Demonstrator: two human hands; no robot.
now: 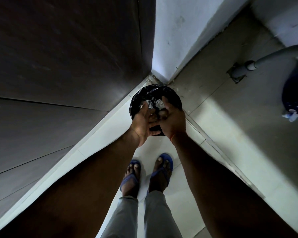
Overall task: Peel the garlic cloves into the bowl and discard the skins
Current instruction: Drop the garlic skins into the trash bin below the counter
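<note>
Garlic skins [154,103] lie as pale, papery flakes inside a round bin lined with a black bag [175,98], which stands on the tiled floor [218,117] in the corner where a dark door [64,54] meets a white wall [182,31]. Both hands are held together directly above the bin's near half, covering part of its opening.

The left hand [142,123] is turned palm inward, its fingers [145,109] straight and close together, reaching toward the skins; a pale flake seems to cling near the fingertips. Its lower fingers touch the right hand. The right hand [173,120] has its thumb raised and pointing away from the body, while its fingers [162,114] are curled inward against the left hand's fingers. Whether they pinch any skin cannot be told, since the spot where the hands meet is dark and hidden.

Below the hands, two feet in blue sandals [162,167] stand on the floor, with grey trouser legs [153,215] beneath. At the right edge a blurred dark blue container [294,93] sits near a grey pipe [265,60] entering the floor.
</note>
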